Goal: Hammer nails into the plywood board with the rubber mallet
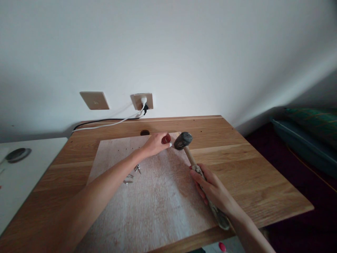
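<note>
Could bruise the left hand (157, 144) through a stray swing of the hammer (183, 141), with the dark head just beside its fingers near the far right corner of the pale board (158, 200), or scatter the loose nails (138, 169) by jarring that board. Holds the left hand stretched forward with thumb and fingers curled close, too unclear to tell whether around a nail. Clasps the hammer's slanting handle in the right hand (209, 182), with fingers wrapped around, over the board's right side
</note>
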Tool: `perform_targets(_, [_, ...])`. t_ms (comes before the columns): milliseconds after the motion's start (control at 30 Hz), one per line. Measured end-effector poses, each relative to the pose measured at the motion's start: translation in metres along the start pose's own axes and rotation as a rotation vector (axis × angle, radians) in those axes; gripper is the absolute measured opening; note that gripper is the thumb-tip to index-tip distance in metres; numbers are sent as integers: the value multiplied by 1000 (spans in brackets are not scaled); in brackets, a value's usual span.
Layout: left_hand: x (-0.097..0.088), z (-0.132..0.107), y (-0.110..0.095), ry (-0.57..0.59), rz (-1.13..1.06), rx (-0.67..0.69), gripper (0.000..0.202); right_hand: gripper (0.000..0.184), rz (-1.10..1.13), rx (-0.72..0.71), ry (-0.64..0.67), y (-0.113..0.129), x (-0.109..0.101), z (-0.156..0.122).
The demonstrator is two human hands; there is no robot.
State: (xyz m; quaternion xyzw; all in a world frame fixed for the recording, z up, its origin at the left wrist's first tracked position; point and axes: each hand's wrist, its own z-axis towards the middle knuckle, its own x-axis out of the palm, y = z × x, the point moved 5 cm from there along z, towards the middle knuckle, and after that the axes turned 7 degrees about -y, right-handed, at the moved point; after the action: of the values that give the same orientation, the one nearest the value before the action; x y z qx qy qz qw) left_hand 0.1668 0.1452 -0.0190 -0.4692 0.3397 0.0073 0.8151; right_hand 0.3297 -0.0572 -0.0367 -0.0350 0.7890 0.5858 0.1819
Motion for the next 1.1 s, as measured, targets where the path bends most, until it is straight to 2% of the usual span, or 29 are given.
perform_targets(633, [-1, 0, -2, 13, 21, 53, 9, 52, -6, 3, -13, 4, 0, 0])
perform_targets(867, [0, -1, 0, 1, -14, 28, 9, 49, -2, -1, -6, 0, -1, -1])
perform_targets(1100, [0, 0, 0, -11, 20, 43, 7, 54, -11, 26, -23, 1, -1, -2])
